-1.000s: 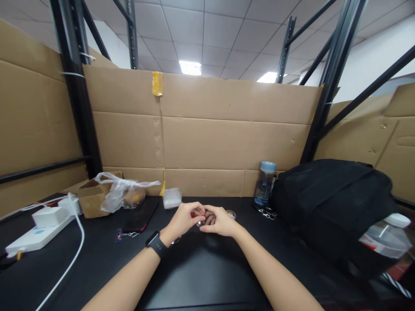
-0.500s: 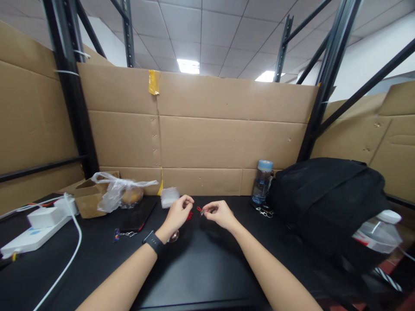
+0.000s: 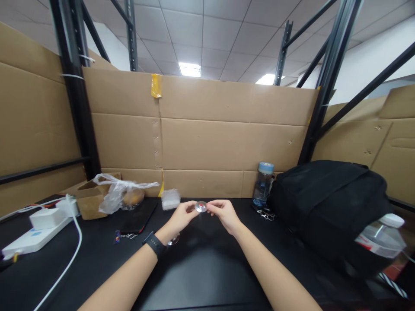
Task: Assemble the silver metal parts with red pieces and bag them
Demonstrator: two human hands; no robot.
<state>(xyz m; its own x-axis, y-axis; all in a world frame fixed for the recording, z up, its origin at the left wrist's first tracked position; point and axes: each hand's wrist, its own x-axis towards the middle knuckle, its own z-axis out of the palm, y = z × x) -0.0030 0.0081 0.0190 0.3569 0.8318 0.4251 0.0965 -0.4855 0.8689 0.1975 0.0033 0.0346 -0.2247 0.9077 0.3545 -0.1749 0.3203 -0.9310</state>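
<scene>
Over the middle of the black table [image 3: 201, 276], a small round disc [image 3: 201, 207] with a red centre is pinched by the fingers of the left hand [image 3: 180, 218] and the right hand [image 3: 225, 214], held clear of the surface; both sets of fingers are closed on its rim, one from each side. Looks like the red bit is already seated in it tbh; a clear dome piece [image 3: 173, 239] lies untouched by the left wrist; loose metal rings [image 3: 266, 214] are parked near the water bottle [image 3: 264, 183], so it's judged roughly halfway.
</scene>
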